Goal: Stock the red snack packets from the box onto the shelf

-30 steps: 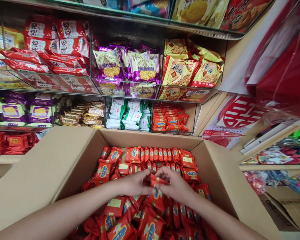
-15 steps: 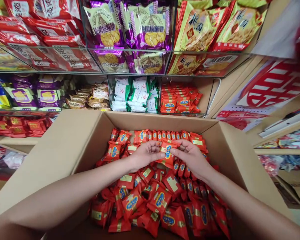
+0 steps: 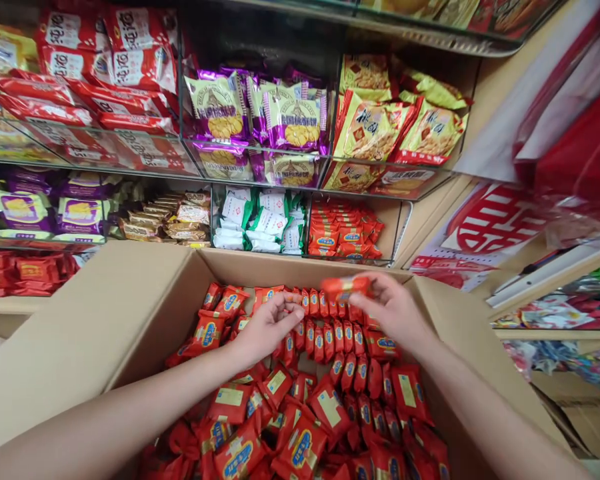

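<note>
Holding; right hand [image 3: 396, 308]; red packet [image 3: 344, 288]; juts left beyond fingertips

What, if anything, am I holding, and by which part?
Your right hand pinches a small red rectangular plastic-wrapped packet by its right end; your left hand holds nothing visible.

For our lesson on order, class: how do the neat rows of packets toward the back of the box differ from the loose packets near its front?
The neat rows stand on edge, side by side; the loose packets lie at mixed angles. The neat rows mostly show narrow sides; many loose packets show broad faces. Both have red wrappers.
</note>
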Tool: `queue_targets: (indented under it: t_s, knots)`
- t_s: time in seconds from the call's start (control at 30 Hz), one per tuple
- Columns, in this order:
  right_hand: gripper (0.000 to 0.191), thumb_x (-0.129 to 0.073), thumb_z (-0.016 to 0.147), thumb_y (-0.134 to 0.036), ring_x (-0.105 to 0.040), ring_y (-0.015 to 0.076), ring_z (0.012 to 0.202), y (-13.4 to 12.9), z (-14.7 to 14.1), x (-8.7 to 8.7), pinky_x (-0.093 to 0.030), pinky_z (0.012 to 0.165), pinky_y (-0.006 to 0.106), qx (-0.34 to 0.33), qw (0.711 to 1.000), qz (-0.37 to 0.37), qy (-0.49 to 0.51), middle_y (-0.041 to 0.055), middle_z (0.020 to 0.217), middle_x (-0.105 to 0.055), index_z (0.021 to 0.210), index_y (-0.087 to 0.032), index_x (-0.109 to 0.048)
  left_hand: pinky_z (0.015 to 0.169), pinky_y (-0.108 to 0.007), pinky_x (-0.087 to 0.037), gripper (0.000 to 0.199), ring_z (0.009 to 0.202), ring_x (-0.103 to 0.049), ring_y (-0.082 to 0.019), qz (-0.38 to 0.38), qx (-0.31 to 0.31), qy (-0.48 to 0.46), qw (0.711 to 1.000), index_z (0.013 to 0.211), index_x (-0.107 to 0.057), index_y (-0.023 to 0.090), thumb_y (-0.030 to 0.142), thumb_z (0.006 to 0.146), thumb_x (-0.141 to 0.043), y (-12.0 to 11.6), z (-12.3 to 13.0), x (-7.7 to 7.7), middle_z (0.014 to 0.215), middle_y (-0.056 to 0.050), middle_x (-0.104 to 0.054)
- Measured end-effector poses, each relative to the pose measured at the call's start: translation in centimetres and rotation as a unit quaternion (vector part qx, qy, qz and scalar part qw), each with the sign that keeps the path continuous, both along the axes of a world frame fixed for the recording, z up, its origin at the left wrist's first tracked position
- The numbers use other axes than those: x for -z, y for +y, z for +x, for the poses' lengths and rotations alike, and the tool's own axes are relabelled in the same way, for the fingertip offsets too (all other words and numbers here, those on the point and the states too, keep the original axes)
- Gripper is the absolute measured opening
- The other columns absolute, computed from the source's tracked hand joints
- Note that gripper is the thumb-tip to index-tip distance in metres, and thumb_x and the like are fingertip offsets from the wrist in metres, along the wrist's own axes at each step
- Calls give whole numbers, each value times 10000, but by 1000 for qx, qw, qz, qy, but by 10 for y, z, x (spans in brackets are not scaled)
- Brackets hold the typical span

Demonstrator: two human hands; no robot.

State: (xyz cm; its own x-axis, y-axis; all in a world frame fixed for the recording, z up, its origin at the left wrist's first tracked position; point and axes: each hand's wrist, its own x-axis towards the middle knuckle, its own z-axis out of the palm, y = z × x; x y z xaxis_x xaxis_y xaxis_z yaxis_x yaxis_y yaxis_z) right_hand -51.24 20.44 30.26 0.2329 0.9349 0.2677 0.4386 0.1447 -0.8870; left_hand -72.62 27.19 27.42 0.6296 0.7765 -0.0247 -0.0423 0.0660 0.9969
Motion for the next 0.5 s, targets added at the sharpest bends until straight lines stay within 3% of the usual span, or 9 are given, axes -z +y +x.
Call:
queue_targets:
  t_s: [0.07,0.2,0.33,0.5]
  knots:
    - [316,-633,678,-309,-575,174,837,24,27,-17,-451,760,327,89,993,74,-23,42,907,-611,942,-191,-504,722,-296,-466,371,747,-538,-117,-21,-9,-5,1000,949,-480,159,372,683,-628,5,-1,1,841,-9,-554]
    - [273,-605,668,-274,-579,173,829,78,70,-29,-448,770,328,138,981,117,-70,46,889,-610,892,-184,-476,706,-291,-463,361,721,-540,-111,-39,-12,13,999,916,-470,160,320,650,-654,8,-2,8,816,-3,-556]
    - [302,-538,700,-233,-589,162,842,110,85,-13,-451,766,320,159,981,68,-87,50,921,-617,971,-191,-411,658,-267,-435,316,632,-530,-88,-29,18,42,999,904,-470,166,281,663,-639,7,-3,15,788,9,-561]
    - [293,-537,676,-220,-591,182,785,117,90,6,-454,728,344,200,970,18,-136,73,900,-613,950,-179,-440,619,-244,-404,296,613,-500,-83,-20,49,53,997,907,-462,165,235,666,-619,6,-4,21,754,18,-556]
